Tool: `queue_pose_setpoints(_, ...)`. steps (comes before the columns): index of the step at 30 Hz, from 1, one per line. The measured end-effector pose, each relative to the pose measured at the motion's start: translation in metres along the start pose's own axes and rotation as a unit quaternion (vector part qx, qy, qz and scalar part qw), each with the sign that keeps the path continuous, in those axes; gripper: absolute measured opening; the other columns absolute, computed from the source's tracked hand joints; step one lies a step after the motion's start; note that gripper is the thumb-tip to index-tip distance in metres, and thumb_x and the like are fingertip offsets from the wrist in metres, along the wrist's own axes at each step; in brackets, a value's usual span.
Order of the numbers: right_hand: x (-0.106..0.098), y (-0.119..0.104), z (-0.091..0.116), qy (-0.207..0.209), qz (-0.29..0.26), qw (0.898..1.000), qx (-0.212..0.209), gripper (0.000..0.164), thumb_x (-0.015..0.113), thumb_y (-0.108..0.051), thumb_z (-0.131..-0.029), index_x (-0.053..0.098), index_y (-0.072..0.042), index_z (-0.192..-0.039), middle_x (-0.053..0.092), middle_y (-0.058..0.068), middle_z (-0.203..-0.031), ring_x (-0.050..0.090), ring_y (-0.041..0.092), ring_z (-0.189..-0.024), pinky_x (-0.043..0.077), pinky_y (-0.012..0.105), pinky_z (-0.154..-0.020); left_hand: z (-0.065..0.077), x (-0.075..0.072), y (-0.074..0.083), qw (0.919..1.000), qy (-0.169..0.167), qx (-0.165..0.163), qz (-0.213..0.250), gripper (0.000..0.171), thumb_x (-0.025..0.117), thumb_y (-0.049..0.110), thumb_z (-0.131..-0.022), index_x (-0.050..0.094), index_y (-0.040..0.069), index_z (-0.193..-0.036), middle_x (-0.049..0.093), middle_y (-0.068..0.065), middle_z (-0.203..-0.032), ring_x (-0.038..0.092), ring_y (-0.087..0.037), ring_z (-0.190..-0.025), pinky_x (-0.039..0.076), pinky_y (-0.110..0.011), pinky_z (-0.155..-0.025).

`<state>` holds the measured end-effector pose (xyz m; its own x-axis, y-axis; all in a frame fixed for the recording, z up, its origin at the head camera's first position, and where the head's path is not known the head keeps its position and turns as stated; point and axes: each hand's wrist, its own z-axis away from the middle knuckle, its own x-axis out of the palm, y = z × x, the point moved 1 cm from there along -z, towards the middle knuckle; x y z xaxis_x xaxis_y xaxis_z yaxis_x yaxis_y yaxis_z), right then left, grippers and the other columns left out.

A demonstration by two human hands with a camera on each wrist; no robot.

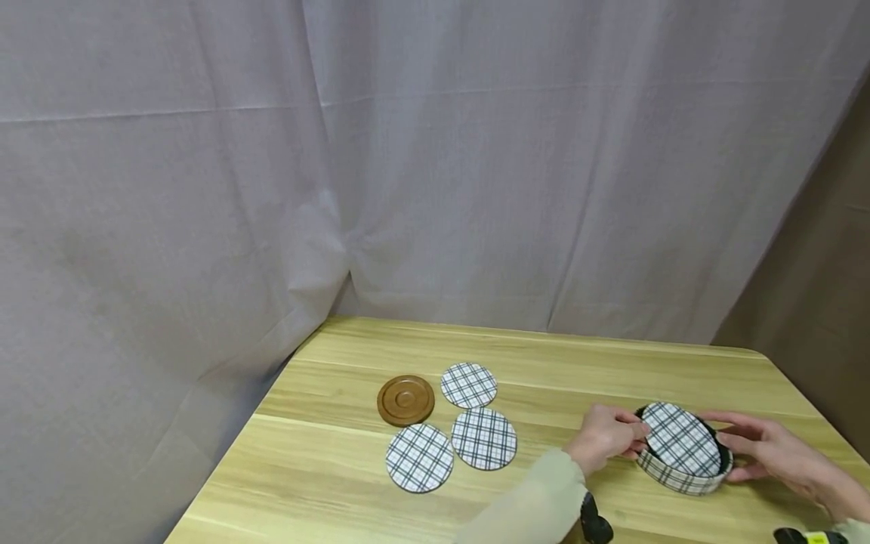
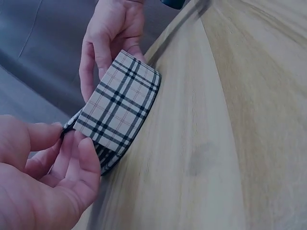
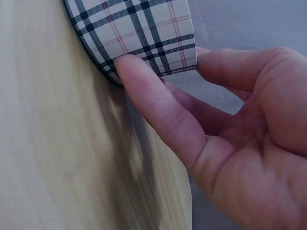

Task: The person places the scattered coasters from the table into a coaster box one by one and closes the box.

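The desk (image 1: 306, 483) is carrying everything. At its near right, the round box (image 1: 683, 480) is standing between both hands, its opening facing up, showing no long axis. The right hand (image 1: 775, 449) is pinching the box's right wall; the left hand (image 1: 605, 438) is pinching the coaster (image 1: 682, 440) by its left edge. Lying tilted in the box, right of the left hand, the coaster is pointing its plaid face upward. Farther left, three mats (image 1: 484, 439) are lying beside a wooden dish (image 1: 405, 400).

The checked box (image 1: 680, 481) on the right looks papery and smooth. The tabletop (image 1: 306, 468) and brown coaster (image 1: 405, 400) look like wood. The far curtain (image 1: 476, 189) is dull cloth.
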<state>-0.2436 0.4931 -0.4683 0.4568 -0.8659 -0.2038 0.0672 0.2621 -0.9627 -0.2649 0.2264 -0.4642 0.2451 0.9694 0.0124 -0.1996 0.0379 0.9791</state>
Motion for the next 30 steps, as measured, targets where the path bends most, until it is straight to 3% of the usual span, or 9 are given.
queue_pose_setpoints(3,0.0,0.0,0.0,0.002,0.005,1.0,-0.001,0.047,0.042,-0.011,-0.105,0.056,-0.05,-0.127,0.062,-0.026,-0.112,0.067,0.016,-0.095,0.06,0.041,-0.075,0.001,-0.001,0.003,0.9951,0.01,0.022,-0.096,0.015,0.077,0.013,-0.084,0.07,0.011,-0.07,0.065,0.003,-0.066,0.058,-0.008,-0.055,0.054,-0.027,-0.054)
queue_pose_setpoints(6,0.0,0.0,0.001,0.003,0.008,1.0,0.002,0.047,0.042,-0.011,-0.105,0.056,-0.051,-0.126,0.062,-0.025,-0.112,0.068,0.018,-0.095,0.06,0.041,-0.075,0.002,-0.002,0.005,0.9717,0.035,0.061,-0.226,0.022,0.079,0.026,-0.083,0.069,0.016,-0.066,0.064,0.011,-0.068,0.054,-0.003,-0.058,0.047,-0.021,-0.054)
queue_pose_setpoints(9,-0.001,0.0,0.002,0.003,0.009,1.0,0.005,0.047,0.043,-0.012,-0.105,0.056,-0.052,-0.125,0.062,-0.022,-0.111,0.068,0.019,-0.093,0.06,0.041,-0.075,0.002,-0.003,0.009,0.9521,0.046,0.088,-0.289,0.029,0.076,0.032,-0.084,0.065,0.018,-0.062,0.058,0.014,-0.063,0.046,-0.002,-0.054,0.038,-0.019,-0.049)
queue_pose_setpoints(12,-0.001,-0.001,0.002,-0.001,0.004,1.0,0.004,0.047,0.042,-0.012,-0.105,0.056,-0.053,-0.124,0.063,-0.019,-0.111,0.068,0.019,-0.093,0.06,0.04,-0.075,0.001,-0.007,0.014,0.9486,0.037,0.109,-0.295,0.029,0.072,0.032,-0.088,0.064,0.018,-0.065,0.053,0.011,-0.058,0.041,-0.004,-0.049,0.034,-0.019,-0.045)
queue_pose_setpoints(18,-0.001,-0.001,0.0,-0.009,-0.01,1.0,-0.004,0.048,0.041,-0.01,-0.106,0.057,-0.051,-0.125,0.064,-0.021,-0.112,0.068,0.016,-0.095,0.06,0.04,-0.076,-0.002,-0.025,0.025,0.9443,0.022,0.115,-0.308,0.014,0.066,0.031,-0.092,0.073,0.023,-0.084,0.067,0.015,-0.077,0.049,-0.001,-0.061,0.041,-0.019,-0.054)
queue_pose_setpoints(21,-0.001,-0.001,0.001,-0.014,-0.017,1.0,-0.011,0.049,0.039,-0.009,-0.106,0.057,-0.05,-0.126,0.065,-0.021,-0.113,0.068,0.015,-0.096,0.06,0.039,-0.076,-0.002,-0.035,0.029,0.9384,0.014,0.117,-0.325,0.014,0.063,0.031,-0.093,0.072,0.023,-0.086,0.066,0.014,-0.077,0.049,-0.003,-0.059,0.041,-0.02,-0.053)
queue_pose_setpoints(28,-0.002,0.0,0.001,-0.019,-0.019,0.999,-0.027,0.05,0.037,-0.007,-0.106,0.056,-0.047,-0.13,0.065,-0.02,-0.115,0.067,0.014,-0.097,0.06,0.04,-0.076,-0.001,-0.061,0.034,0.9336,-0.003,0.118,-0.339,0.013,0.064,0.033,-0.094,0.065,0.022,-0.086,0.061,0.01,-0.074,0.048,-0.007,-0.057,0.04,-0.024,-0.051)
queue_pose_setpoints(30,-0.002,0.001,0.001,-0.017,-0.022,0.999,-0.025,0.05,0.038,-0.007,-0.106,0.056,-0.047,-0.13,0.065,-0.021,-0.115,0.067,0.014,-0.097,0.06,0.04,-0.076,-0.001,-0.069,0.036,0.9281,-0.006,0.119,-0.353,0.014,0.064,0.035,-0.094,0.063,0.022,-0.087,0.059,0.009,-0.073,0.048,-0.008,-0.057,0.04,-0.024,-0.051)
